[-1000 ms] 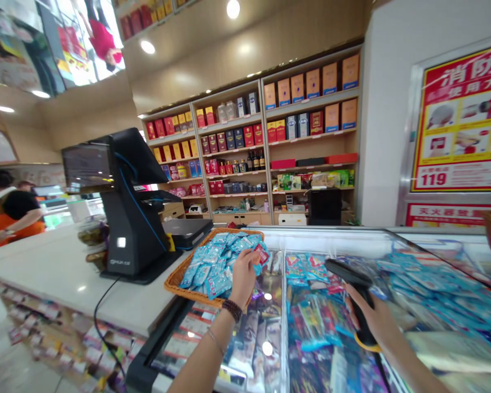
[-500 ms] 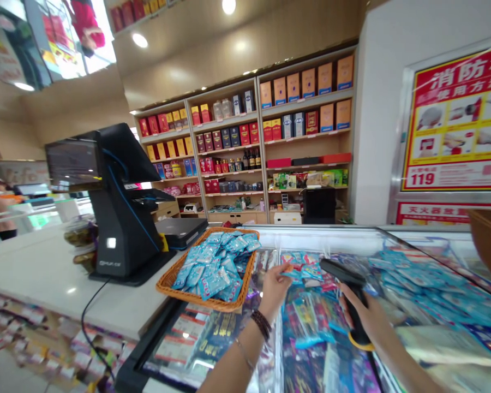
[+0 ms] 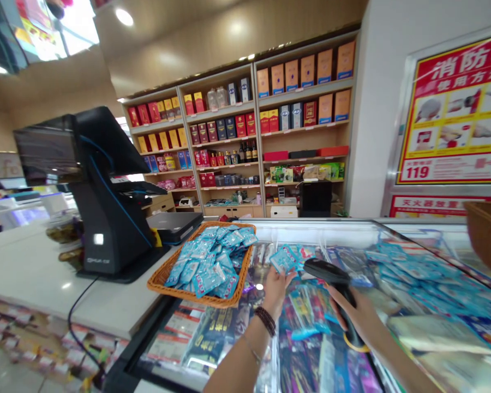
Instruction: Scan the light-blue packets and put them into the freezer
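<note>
My left hand [image 3: 275, 290], with a beaded bracelet on its wrist, holds a blue packet [image 3: 284, 258] upright between the fingers above the glass-topped freezer. Close by on the right, my right hand [image 3: 349, 308] is wrapped round the handle of a black barcode scanner [image 3: 329, 273], whose head points left toward that packet. To the left of my left hand, an orange-brown wicker basket [image 3: 157, 284] holds a heap of similar blue packets [image 3: 210, 259]. Several more packets lie beyond the scanner head.
A black register [image 3: 106, 218] stands on the white counter [image 3: 20, 262] at the left. More blue packets [image 3: 425, 284] lie at the right. A brown basket [image 3: 485, 237] juts in at the right edge. Stocked shelves [image 3: 225, 158] line the back wall.
My left hand has lifted a blue packet and turned it upright. The scanner in my right hand has moved left, nearer to it. The view has shifted slightly.
</note>
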`<state>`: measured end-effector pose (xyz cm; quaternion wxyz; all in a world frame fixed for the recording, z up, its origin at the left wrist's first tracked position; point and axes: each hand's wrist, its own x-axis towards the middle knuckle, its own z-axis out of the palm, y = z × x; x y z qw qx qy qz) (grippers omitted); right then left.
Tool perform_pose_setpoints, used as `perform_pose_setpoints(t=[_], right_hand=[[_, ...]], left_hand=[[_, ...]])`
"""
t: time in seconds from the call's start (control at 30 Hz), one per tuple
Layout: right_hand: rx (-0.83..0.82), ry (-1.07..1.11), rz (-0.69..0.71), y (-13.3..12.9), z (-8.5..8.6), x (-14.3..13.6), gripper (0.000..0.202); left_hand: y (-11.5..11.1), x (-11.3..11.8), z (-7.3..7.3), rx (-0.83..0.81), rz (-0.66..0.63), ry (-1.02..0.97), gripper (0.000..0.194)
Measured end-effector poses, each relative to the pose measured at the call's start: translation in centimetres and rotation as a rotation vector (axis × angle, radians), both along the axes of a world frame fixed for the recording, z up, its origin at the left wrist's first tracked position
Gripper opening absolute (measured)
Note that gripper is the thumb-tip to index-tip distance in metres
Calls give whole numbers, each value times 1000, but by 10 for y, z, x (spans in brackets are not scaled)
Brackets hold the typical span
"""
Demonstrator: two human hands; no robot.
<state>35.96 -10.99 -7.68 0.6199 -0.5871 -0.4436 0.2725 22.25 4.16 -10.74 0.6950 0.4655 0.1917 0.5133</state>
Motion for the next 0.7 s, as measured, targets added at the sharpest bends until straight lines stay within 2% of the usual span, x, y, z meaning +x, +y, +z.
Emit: perform_pose_setpoints(t=[0.33,0.7], right_hand=[[-68,-182,43,-5,0,-8,49],[-72,-163,78,-7,-1,-8,49]], left_hand=[[1,0,-2,-46,-12,14,64],[3,0,-5,-59,-3,24,64]])
